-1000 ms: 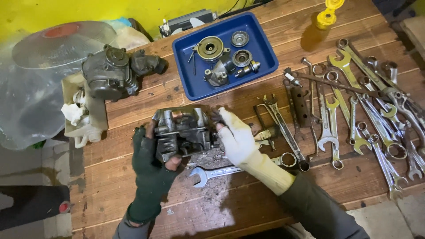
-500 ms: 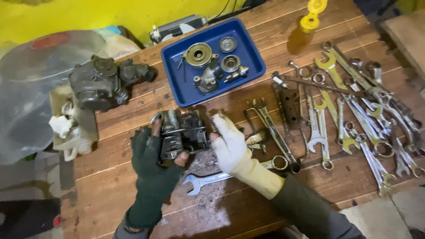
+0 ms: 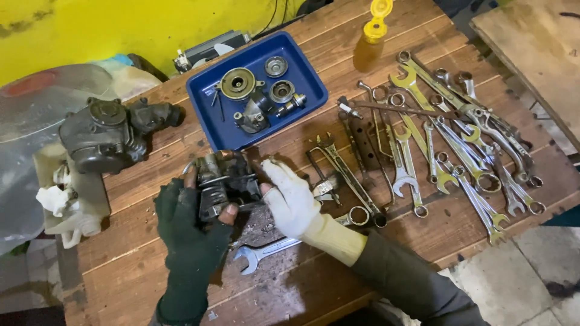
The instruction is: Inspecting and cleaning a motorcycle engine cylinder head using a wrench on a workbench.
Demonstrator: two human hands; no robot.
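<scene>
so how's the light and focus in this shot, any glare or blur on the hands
Head view: even, soft light, only faint shadows beside the wrenches; small glints on the blue tray parts, no harsh glare; the left hand, right hand and dark metal part are fairly sharp; straight edges bend slightly at the borders.

- Left hand [image 3: 184, 226]: dark green fingerless glove
- Right hand [image 3: 292, 199]: dirty white glove, cream cuff
- Engine part [image 3: 222, 181]: dark grey metal
- Tray [image 3: 205, 115], far: blue
- Bottle [image 3: 370, 37], far right: yellow cap
- Wall [image 3: 90, 30], far left: yellow
- Table [image 3: 338, 284]: brown planks
</scene>
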